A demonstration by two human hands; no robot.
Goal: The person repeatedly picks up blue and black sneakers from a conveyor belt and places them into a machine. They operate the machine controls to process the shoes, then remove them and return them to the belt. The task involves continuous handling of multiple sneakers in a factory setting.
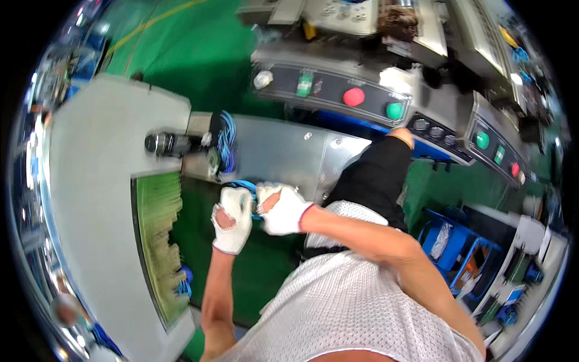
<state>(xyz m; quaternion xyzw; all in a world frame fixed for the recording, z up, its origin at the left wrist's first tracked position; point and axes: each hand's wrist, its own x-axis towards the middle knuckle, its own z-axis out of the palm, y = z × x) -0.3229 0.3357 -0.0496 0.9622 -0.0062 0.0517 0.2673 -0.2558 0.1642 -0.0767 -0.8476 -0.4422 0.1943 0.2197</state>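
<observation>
Both my hands wear white gloves and are close together in front of my body. My left hand [233, 222] has its fingers curled at one side of a looped bundle of blue wires [243, 184]. Beside it, my right hand [281, 209] is closed at the other side of the same bundle. The gloves hide most of it, and whether the wires are fixed to something cannot be made out. Just beyond, a second bundle of blue wires [227, 145] hangs by a dark round part at the end of a black and silver cylindrical fixture [172, 144].
A grey metal bench top [274, 151] lies ahead. Behind it runs a control panel [329, 89] with red and green buttons; another panel [497, 151] stands right. A pale machine cabinet [96, 139] with a yellow-green bristled opening [158, 235] fills the left. A blue cart [449, 247] stands right.
</observation>
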